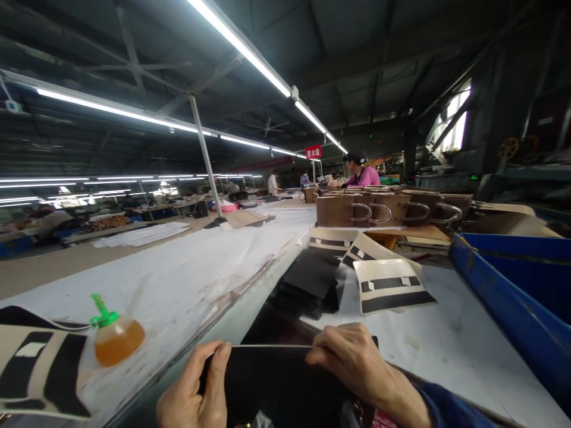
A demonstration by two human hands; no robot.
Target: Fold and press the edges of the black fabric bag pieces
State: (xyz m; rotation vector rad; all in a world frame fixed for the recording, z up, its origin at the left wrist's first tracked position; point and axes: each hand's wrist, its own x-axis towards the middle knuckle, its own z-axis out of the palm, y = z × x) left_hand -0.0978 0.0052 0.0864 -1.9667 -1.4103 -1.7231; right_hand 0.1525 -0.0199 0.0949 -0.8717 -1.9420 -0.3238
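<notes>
Currently my left grip (198, 389) and right grip (357, 362) pinch a black panel (276, 377) by its top edge, low before me. Black sheets (312, 274) lie stacked beyond; green-capped bottle (118, 342) sits left on the worktop (196, 267).

Bare left hand (196, 389), bare right hand (359, 362), dark blue right sleeve (448, 409), seemingly plain

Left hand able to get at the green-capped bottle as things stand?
Likely yes: the left hand holds the black piece and would have to let go, but nothing visible blocks the way to the green-capped bottle.
</notes>
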